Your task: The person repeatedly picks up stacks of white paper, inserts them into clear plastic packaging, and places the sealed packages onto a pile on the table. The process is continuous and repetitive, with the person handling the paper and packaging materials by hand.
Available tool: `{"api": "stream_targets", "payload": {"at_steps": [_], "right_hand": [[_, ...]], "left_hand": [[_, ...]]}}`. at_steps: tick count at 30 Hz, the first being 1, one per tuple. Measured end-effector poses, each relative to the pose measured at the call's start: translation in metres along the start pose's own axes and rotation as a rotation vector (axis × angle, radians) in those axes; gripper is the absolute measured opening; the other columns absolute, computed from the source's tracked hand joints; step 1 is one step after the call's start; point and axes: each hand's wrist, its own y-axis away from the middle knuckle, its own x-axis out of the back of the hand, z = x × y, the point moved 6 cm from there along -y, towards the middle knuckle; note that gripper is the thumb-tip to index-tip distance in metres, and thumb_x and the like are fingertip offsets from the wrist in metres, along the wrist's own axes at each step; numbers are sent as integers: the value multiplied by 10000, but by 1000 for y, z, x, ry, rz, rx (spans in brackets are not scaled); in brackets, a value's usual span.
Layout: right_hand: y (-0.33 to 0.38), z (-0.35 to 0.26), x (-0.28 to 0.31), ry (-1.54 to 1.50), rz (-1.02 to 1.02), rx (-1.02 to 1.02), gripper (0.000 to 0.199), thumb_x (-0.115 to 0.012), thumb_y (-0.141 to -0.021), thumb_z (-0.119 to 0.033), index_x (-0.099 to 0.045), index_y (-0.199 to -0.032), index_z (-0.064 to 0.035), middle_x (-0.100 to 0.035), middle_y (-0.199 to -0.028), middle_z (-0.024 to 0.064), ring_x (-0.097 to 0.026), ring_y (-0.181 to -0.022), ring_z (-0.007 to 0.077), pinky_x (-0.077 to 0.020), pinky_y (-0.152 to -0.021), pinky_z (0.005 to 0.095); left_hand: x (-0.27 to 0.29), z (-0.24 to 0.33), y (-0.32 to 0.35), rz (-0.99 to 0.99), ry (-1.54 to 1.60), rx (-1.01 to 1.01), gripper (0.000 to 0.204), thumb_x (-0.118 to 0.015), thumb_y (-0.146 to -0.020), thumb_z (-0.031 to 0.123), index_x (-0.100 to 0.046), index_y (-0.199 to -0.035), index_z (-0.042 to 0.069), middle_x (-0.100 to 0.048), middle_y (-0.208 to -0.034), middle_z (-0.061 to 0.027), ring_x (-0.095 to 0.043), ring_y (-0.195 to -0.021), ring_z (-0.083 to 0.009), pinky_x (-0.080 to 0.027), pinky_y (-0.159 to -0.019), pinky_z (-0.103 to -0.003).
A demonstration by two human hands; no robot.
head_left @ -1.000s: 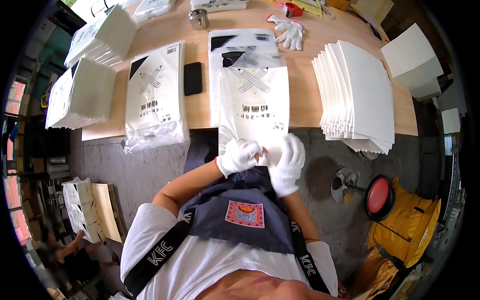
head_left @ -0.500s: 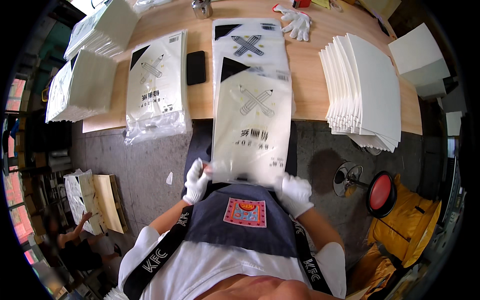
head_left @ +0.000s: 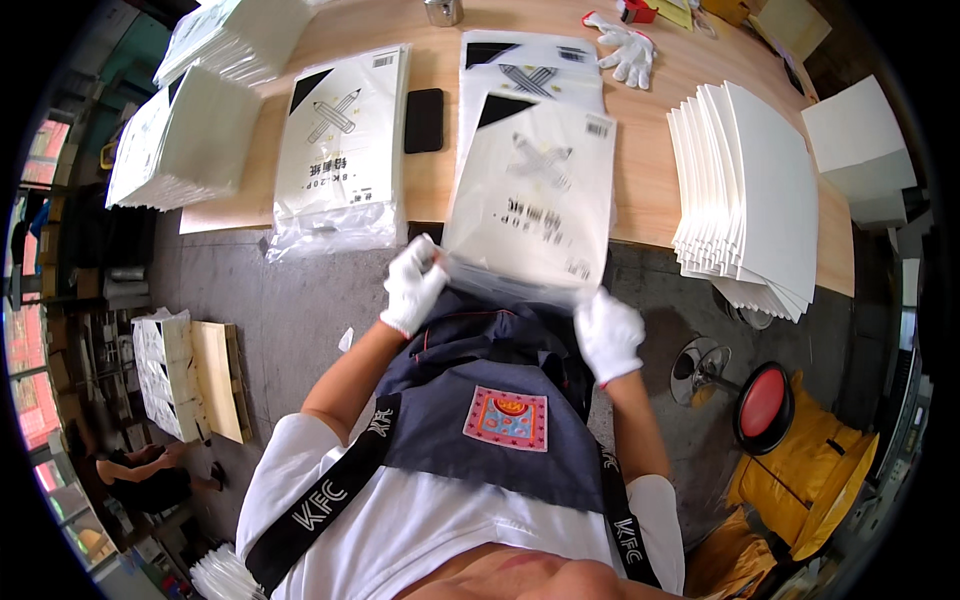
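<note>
Between my hands is a clear plastic bag filled with white drawing paper, printed with crossed pencils and a black corner. Its far part lies over the flat plastic bags stacked on the table, while its near end projects past the table edge. My left hand, in a white knit glove, pinches the near left corner. At the near right corner my right hand, gloved too, is closed on the bag's edge, slightly blurred. To the left lies a filled bag of paper, its loose plastic end hanging over the edge.
A black phone lies beside the filled bag. Stacked packs stand at far left. A fanned pile of white sheets overhangs the right edge. A spare glove and metal pot sit farther back. A red stool stands right.
Both hands have moved forward, away from my body, carrying the filled bag farther over the table and tilting it slightly. The view has shifted too.
</note>
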Motion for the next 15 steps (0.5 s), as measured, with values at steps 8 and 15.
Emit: {"api": "stream_targets", "payload": {"at_steps": [8,15], "right_hand": [[40,16,-78,-424,-401,-117,371,-430,-954,-346,-672,-891,-72,-695,-797,184,-695,-755,308,-529,-687,378],[-15,74,-176,-1651,-281,-760,392,-526,-1001,-340,-585,-1230,-27,-657,-933,83,-596,-660,121,-509,-629,278]], "left_hand": [[22,-76,35,-142,-310,-15,155,-645,-850,185,-563,-929,80,-640,-786,-153,-656,-738,-313,-505,-682,-389],[-31,-103,-38,-196,500,487,295,-564,-976,279,-604,-1132,32,-644,-831,-37,-593,-721,-105,-470,-667,-253]]}}
